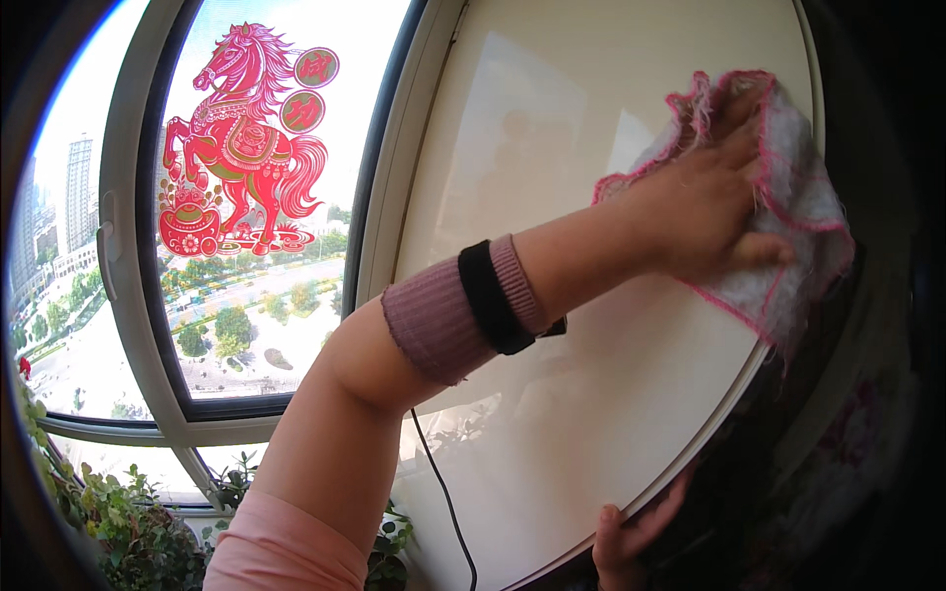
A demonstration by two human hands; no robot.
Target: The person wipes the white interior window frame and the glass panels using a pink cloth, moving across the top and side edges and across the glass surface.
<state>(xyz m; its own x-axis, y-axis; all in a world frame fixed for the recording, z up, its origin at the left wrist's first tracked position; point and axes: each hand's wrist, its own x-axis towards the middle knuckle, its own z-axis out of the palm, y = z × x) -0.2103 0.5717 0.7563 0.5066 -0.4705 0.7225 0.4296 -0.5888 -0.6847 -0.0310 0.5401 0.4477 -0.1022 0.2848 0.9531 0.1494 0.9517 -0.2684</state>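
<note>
My left hand (709, 192) is pressed palm-down on a white fluffy cloth with pink edging (805, 185), near the upper right edge of a glossy cream door panel (532, 162). Some of the cloth bunches around the fingers, and part hangs past the panel's edge. A ribbed mauve cuff and a black strap circle the left forearm. Low in the view, my right hand (639, 528) is at the panel's lower right edge, its thumb at the front side and its fingers partly hidden along the rim.
To the left is a framed window (174, 295) with a handle (108, 251) and a red horse decoration (244, 140). Leafy potted plants (140, 524) stand below it. A thin black cable (447, 491) hangs before the panel's lower part. The right side is dark.
</note>
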